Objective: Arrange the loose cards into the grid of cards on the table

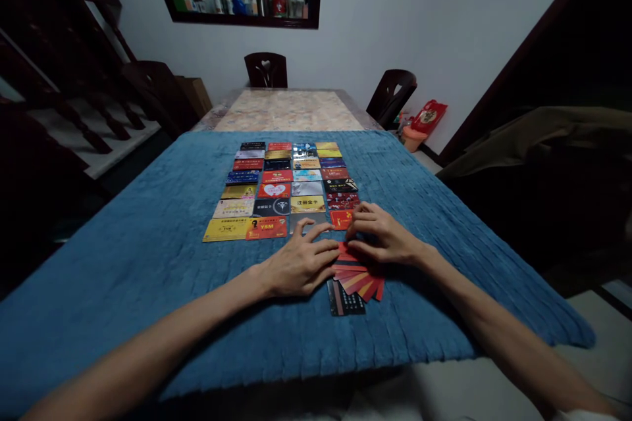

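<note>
Rows of colourful plastic cards (289, 185) lie in a grid on a blue cloth (148, 263). Nearer me sits a fanned pile of red and dark cards (353, 284). My left hand (301, 263) lies flat on the cloth with fingers stretched out, its fingertips touching the pile's left edge and a grey card (305, 222) in the nearest row. My right hand (382, 237) rests on top of the pile, fingers curled and pinching a red card (344, 252). Another red card (340, 218) lies at the near right of the grid, just beyond my right fingers.
The blue cloth covers the near half of a long table; a bare marbled tabletop (289, 112) shows beyond. Dark chairs (265, 70) stand at the far end and far right (392, 95). A staircase (74, 99) rises on the left. A red bag (428, 116) sits on the floor.
</note>
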`<state>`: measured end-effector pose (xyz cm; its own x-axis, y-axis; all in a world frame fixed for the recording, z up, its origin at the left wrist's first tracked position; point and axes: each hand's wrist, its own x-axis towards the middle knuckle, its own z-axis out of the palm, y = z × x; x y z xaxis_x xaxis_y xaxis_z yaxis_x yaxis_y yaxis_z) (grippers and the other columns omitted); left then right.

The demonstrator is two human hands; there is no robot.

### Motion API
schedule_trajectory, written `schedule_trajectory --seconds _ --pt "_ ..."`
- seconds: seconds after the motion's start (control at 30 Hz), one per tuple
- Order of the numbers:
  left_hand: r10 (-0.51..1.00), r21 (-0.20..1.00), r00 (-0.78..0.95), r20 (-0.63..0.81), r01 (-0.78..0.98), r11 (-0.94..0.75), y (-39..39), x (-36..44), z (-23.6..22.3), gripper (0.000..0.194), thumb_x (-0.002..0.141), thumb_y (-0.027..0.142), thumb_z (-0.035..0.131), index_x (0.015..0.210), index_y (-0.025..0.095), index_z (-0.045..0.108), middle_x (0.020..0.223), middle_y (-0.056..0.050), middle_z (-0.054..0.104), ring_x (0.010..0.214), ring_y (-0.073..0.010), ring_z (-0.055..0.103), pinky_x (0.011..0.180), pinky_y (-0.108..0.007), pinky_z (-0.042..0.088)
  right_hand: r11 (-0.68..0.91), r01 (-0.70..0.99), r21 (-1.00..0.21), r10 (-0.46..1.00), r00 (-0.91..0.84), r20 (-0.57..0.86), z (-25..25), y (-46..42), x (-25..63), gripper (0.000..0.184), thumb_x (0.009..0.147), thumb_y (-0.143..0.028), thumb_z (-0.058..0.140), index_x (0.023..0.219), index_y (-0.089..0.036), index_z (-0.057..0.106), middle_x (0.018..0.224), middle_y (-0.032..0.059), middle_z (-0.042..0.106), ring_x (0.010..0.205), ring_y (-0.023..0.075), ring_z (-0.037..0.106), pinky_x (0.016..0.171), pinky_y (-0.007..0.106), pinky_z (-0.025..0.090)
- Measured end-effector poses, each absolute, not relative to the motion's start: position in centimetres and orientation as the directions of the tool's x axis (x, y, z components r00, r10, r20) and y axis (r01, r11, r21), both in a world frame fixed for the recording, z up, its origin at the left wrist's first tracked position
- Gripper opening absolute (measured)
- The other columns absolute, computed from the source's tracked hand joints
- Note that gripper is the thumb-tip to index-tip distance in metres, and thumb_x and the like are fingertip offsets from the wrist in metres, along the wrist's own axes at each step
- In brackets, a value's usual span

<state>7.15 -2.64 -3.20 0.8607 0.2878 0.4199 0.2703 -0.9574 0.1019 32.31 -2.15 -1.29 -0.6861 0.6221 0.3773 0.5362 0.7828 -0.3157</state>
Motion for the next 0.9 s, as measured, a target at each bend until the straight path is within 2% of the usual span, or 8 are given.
schedule_trajectory --seconds 0.27,0.5,0.6,0.73,0.9 --pt "0.32 0.104 0.857 0.405 0.304 -0.947 -2.8 5.8 -2.6 0.02 0.094 0.027 0.056 0.108 0.016 0.065 0.115 -0.012 0.069 0.125 -0.0327 0.05 0.103 -0.054 0.034 0.813 0.49 -0.314 0.567 -0.788 0.239 -0.4 -3.4 31.8 0.029 0.089 -0.047 0.064 0.092 -0.018 0.067 0.099 0.0091 0.064 0.093 0.0232 0.05 0.087 0.043 0.04" --pt "0.289 0.082 0.865 0.409 0.281 -0.956 -2.6 5.6 -2.3 0.015 0.092 0.025 0.057 0.097 0.015 0.066 0.099 -0.011 0.069 0.115 -0.0291 0.055 0.1 -0.049 0.04 0.807 0.502 -0.311 0.574 -0.792 0.209 -0.6 -3.7 31.4 0.026 0.087 -0.042 0.066 0.096 -0.017 0.067 0.094 0.0065 0.061 0.09 0.0219 0.047 0.085 0.04 0.04" --pt "0.249 0.025 0.868 0.43 0.265 -0.964 -2.6 5.6 -2.0 0.014 0.091 0.022 0.055 0.09 0.014 0.066 0.089 -0.01 0.067 0.101 -0.0257 0.058 0.092 -0.044 0.044 0.81 0.503 -0.303 0.572 -0.792 0.215 -0.6 -3.7 31.2 0.023 0.089 -0.039 0.063 0.094 -0.018 0.068 0.091 0.0062 0.061 0.088 0.0216 0.047 0.084 0.04 0.039" --pt "0.172 -0.11 0.872 0.457 0.247 -0.963 -2.7 5.8 -2.0 0.015 0.091 0.017 0.051 0.083 0.014 0.063 0.077 -0.008 0.063 0.081 -0.0216 0.055 0.078 -0.038 0.044 0.818 0.503 -0.279 0.565 -0.793 0.227 -0.6 -3.7 31.0 0.027 0.092 -0.042 0.058 0.094 -0.017 0.068 0.091 0.0069 0.062 0.088 0.0216 0.049 0.084 0.04 0.039" --pt "0.083 -0.277 0.881 0.466 0.234 -0.932 -2.7 6.0 -2.3 0.022 0.096 0.012 0.044 0.083 0.016 0.061 0.074 -0.006 0.061 0.071 -0.0193 0.051 0.069 -0.037 0.039 0.817 0.511 -0.265 0.569 -0.787 0.239 -0.6 -3.8 30.9 0.028 0.094 -0.042 0.056 0.098 -0.018 0.069 0.091 0.0072 0.063 0.088 0.022 0.049 0.084 0.04 0.039"
